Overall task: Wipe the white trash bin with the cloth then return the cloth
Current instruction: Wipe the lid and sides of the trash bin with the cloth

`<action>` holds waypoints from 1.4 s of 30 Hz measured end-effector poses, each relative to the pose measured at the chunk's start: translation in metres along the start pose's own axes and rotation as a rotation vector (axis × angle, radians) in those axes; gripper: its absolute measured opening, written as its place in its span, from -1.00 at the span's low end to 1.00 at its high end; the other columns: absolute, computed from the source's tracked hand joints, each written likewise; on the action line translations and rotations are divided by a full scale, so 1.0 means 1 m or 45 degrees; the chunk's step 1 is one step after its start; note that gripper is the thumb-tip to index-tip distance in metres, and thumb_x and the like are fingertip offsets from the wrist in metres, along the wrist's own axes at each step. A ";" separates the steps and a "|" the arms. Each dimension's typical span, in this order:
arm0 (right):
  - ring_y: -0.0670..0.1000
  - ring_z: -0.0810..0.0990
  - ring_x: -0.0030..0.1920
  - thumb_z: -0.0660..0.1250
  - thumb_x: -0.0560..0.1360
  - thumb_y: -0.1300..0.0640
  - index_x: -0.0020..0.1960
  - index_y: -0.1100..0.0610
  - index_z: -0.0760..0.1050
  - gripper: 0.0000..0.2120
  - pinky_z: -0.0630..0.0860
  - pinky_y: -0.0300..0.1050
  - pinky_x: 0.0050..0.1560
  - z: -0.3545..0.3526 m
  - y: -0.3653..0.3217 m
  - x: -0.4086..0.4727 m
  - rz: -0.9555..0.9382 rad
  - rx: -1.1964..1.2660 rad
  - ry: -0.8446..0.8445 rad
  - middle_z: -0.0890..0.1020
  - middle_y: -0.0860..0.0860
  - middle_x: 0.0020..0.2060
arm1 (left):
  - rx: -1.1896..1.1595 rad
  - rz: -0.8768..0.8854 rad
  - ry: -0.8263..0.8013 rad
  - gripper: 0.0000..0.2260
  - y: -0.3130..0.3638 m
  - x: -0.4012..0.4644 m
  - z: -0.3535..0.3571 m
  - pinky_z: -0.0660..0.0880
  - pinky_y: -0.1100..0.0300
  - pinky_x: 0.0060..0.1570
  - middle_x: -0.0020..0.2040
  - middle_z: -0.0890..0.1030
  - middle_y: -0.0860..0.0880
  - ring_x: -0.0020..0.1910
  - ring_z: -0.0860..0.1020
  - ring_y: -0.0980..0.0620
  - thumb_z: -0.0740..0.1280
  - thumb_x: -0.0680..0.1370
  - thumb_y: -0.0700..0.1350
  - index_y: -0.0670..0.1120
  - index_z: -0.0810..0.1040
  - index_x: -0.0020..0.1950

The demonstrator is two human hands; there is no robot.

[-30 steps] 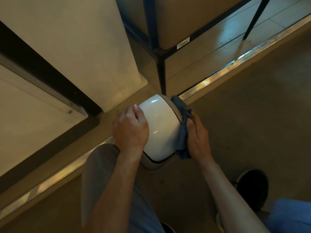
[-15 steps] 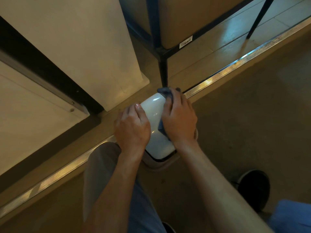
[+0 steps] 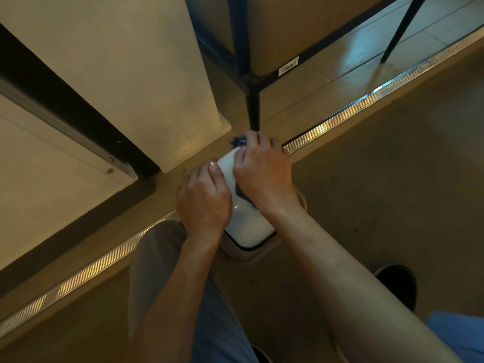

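white trash bin point(image 3: 245, 218) on floor between both hands; left hand point(image 3: 204, 197) grips its side, right hand point(image 3: 264, 171) presses blue cloth point(image 3: 239, 189) on lid. black shelf leg point(image 3: 252, 111), metal floor strip point(image 3: 366, 103) just behind.

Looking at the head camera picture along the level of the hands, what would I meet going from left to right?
Pale wall panel → left hand gripping the bin's side → white trash bin → right hand pressing the blue cloth onto the bin's top → bare brown floor.
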State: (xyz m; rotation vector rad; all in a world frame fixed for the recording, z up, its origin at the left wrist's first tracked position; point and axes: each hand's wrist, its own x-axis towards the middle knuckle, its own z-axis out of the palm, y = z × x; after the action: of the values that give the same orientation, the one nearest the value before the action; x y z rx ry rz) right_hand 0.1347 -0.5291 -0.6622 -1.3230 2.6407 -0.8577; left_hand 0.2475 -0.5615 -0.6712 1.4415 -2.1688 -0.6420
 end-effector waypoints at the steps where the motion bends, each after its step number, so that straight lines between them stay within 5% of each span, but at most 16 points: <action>1: 0.15 0.55 0.27 0.09 0.67 0.04 0.31 0.14 0.47 -0.67 0.50 0.07 0.24 0.000 -0.004 0.010 0.004 -0.053 -0.069 0.57 0.14 0.24 | -0.013 0.000 0.009 -0.61 0.001 0.000 0.000 0.52 -0.04 0.14 0.11 0.65 -0.05 0.08 0.59 0.00 0.01 0.74 0.03 -0.06 0.58 0.31; 5: 0.16 0.59 0.09 0.14 0.66 0.01 0.20 0.18 0.49 -0.70 0.40 -0.01 -0.06 0.000 -0.014 0.039 -0.002 -0.225 -0.328 0.51 0.12 -0.01 | -0.054 -0.011 0.025 -0.64 -0.001 0.000 0.001 0.54 -0.10 0.04 -0.08 0.59 0.02 -0.07 0.57 0.00 0.02 0.74 0.01 -0.05 0.60 0.13; 8: 0.14 0.60 0.06 0.14 0.68 0.02 0.17 0.17 0.51 -0.72 0.47 0.00 -0.01 -0.004 -0.010 0.038 -0.015 -0.223 -0.319 0.56 0.12 0.00 | -0.055 -0.018 0.054 -0.59 0.001 0.000 0.000 0.54 -0.08 0.06 0.00 0.64 -0.02 -0.01 0.59 0.00 -0.01 0.74 0.03 -0.05 0.61 0.24; 15: -0.08 0.48 0.35 0.08 0.70 -0.02 0.49 0.00 0.36 -0.61 0.40 -0.13 0.35 0.002 0.044 -0.038 0.087 0.480 0.096 0.51 -0.01 0.39 | -0.045 -0.071 0.011 -0.63 0.000 0.002 0.002 0.58 -0.11 0.06 0.04 0.62 -0.06 0.05 0.59 -0.03 0.04 0.76 0.05 -0.06 0.59 0.23; 19: -0.20 0.47 0.27 0.04 0.68 -0.08 0.50 0.04 0.38 -0.54 0.44 -0.19 0.31 0.010 0.070 -0.077 0.399 0.831 0.095 0.54 -0.06 0.32 | -0.055 -0.060 0.012 -0.61 0.000 0.000 0.001 0.58 -0.12 0.08 0.07 0.64 -0.09 0.07 0.59 -0.04 0.04 0.75 0.05 -0.09 0.60 0.23; 23: -0.05 0.53 0.24 0.04 0.67 -0.08 0.44 0.06 0.44 -0.56 0.48 -0.02 0.31 0.001 0.073 -0.061 0.455 0.911 -0.052 0.58 -0.01 0.25 | -0.016 -0.026 0.007 -0.58 0.000 0.000 0.002 0.59 -0.12 0.04 0.03 0.64 -0.09 0.03 0.60 -0.04 0.01 0.73 0.08 -0.10 0.60 0.16; 27: -0.15 0.41 0.28 0.08 0.71 0.08 0.46 -0.03 0.45 -0.64 0.30 -0.18 0.28 -0.017 0.066 -0.011 0.344 0.899 -0.302 0.50 -0.16 0.26 | 0.002 -0.022 -0.001 -0.62 0.000 0.000 0.003 0.58 -0.13 0.06 0.03 0.64 -0.08 0.03 0.60 -0.06 0.03 0.74 0.05 -0.08 0.59 0.16; 34: 0.07 0.51 0.31 0.11 0.66 0.11 0.33 0.04 0.54 -0.67 0.38 -0.05 0.28 0.000 0.069 0.048 0.252 0.766 -0.609 0.58 0.06 0.30 | 0.003 -0.048 0.017 -0.67 0.003 -0.002 0.002 0.58 -0.14 0.07 0.05 0.62 -0.07 0.05 0.59 -0.04 0.07 0.76 0.01 -0.09 0.59 0.20; 38: -0.07 0.53 0.23 0.08 0.73 0.07 0.43 0.02 0.47 -0.66 0.42 -0.16 0.27 -0.016 0.079 -0.011 0.330 0.900 -0.385 0.58 -0.05 0.22 | 0.023 -0.068 0.034 -0.62 0.003 0.000 0.006 0.58 -0.13 0.02 0.01 0.63 -0.06 0.00 0.60 -0.06 0.03 0.74 0.06 -0.07 0.59 0.14; 40: -0.23 0.55 0.12 0.08 0.74 0.07 0.38 0.01 0.49 -0.70 0.42 -0.39 0.14 -0.014 0.081 -0.048 0.356 0.927 -0.201 0.61 -0.12 0.12 | 0.040 -0.069 0.027 -0.61 0.002 -0.001 0.006 0.59 -0.12 0.01 0.01 0.63 -0.05 0.00 0.60 -0.03 0.02 0.73 0.09 -0.06 0.58 0.11; 42: -0.26 0.56 0.08 0.07 0.74 0.04 0.31 0.01 0.51 -0.72 0.43 -0.42 0.08 -0.005 0.083 -0.068 0.387 0.903 -0.069 0.61 -0.13 0.06 | 0.044 -0.061 0.025 -0.63 0.001 -0.001 0.007 0.59 -0.12 0.01 0.00 0.63 -0.05 0.00 0.59 -0.03 0.03 0.74 0.08 -0.07 0.58 0.11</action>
State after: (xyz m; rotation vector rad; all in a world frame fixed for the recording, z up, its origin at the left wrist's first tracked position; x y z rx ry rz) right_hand 0.1166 -0.4358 -0.7126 -0.7294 2.0796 -1.4721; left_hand 0.2429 -0.5592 -0.6757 1.5155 -2.1464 -0.6073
